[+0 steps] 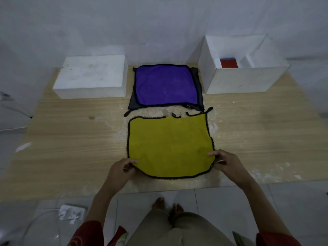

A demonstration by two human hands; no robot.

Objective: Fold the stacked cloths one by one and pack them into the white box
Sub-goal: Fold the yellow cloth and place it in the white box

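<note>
Pinching the near corners of the yellow cloth (170, 148), the left hand (122, 168) and right hand (224, 163) each grip its black edge. It lies flat on the wooden board (71, 139), stretching away toward the purple stack (166, 84). The white box (243, 80) stands far right, nearer the right hand; its contents look red, perhaps folded cloths.

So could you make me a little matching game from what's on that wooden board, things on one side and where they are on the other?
Things:
1. yellow black-edged cloth
2. purple black-edged cloth
3. folded red cloth
4. closed white box

Places:
A. inside the open white box
B. far left of the board
C. pinched at its near corners by both hands
D. top of the stack, centre back

Pairs: 1-C, 2-D, 3-A, 4-B
</note>
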